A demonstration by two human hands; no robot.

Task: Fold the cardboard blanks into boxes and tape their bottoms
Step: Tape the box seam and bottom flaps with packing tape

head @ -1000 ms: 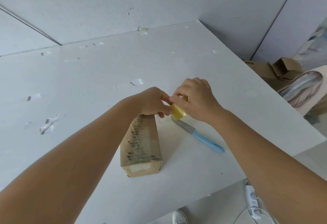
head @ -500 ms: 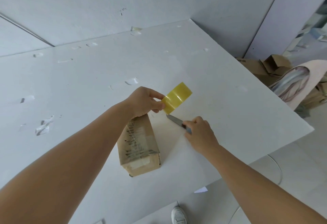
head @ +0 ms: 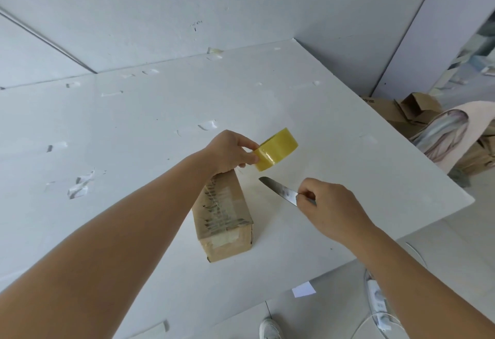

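Left hand (head: 230,151) pinches our tape roll (head: 276,149) above the box (head: 222,212), right hand (head: 332,204) grips the knife (head: 278,191) just right of it.

Both my arms are out over the table, each hand gripping.

My left hand (head: 230,151) pinches the tape roll (head: 276,149), thumb on its near side; my right hand (head: 332,206), lower, curls around the knife (head: 278,190), wrist bent.
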